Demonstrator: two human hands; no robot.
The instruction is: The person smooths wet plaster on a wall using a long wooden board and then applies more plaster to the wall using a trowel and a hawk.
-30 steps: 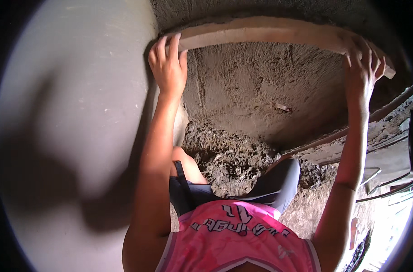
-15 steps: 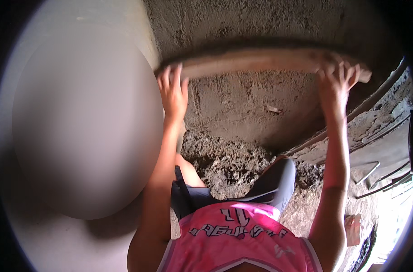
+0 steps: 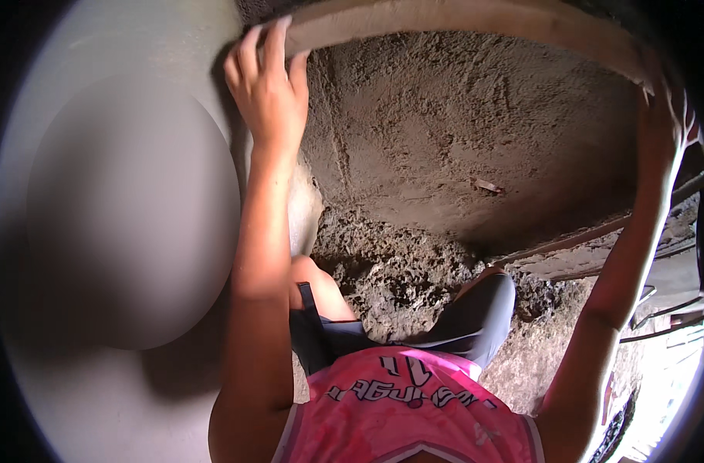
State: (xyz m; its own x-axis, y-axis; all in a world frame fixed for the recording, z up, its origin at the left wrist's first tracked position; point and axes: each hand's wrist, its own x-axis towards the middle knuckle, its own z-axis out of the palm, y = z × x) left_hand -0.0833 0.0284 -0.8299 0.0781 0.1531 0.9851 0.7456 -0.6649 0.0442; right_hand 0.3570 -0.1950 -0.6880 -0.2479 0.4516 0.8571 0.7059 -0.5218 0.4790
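Observation:
A long wooden board (image 3: pixel 445 17) lies across a rough, damp-looking plastered wall (image 3: pixel 414 123) at the top of the view. My left hand (image 3: pixel 269 96) holds its left end, fingertips over the upper edge and thumb below. At the far right, my right hand (image 3: pixel 665 116) grips the other end; its fingers are dim and partly blurred near the rim. Both arms are stretched out. The board looks curved here, close to the picture's edge.
A smooth pale wall (image 3: pixel 136 38) stands at left, partly covered by a blurred oval. Crumbly mortar or soil (image 3: pixel 398 270) lies at the wall's foot by my knees. A small chip (image 3: pixel 487 185) sticks to the plaster. Thin dark bars (image 3: pixel 665 328) show at right.
Both hands have moved up with the board, farther from my body, and my right hand has also shifted right. More of the plastered surface shows below the board.

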